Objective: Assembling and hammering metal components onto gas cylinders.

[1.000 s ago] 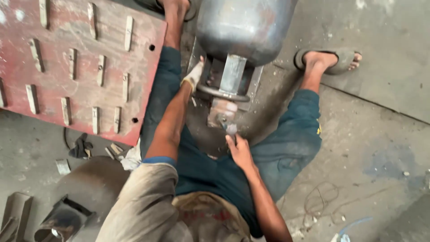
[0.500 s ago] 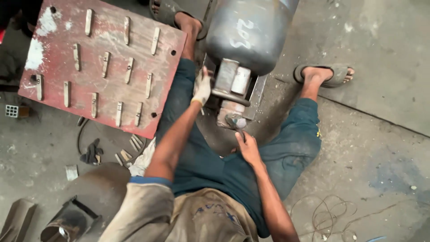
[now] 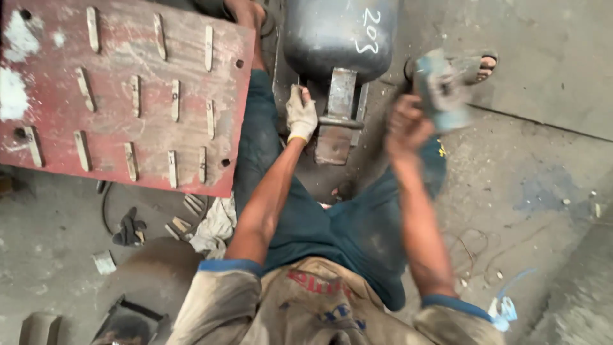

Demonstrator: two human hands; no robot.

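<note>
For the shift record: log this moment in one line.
left hand: gloved, on bracket | right hand: raised, grip on grey block | tank: on floor

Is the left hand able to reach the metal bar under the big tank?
Probably yes: the gloved left hand is already right beside the bar under the tank, and nothing lies between them.

The grey tank (image 3: 341,35) is metal with a dull, matt skin, and its bracket (image 3: 340,96) is bare, scuffed steel. The left hand (image 3: 300,115) wears a dirty cloth glove. The block (image 3: 440,89) in the bare right hand (image 3: 405,124) is blurred, perhaps painted metal. The red plate (image 3: 128,89) has worn, chalky paint. The concrete floor (image 3: 543,191) looks rough and dusty.
</note>
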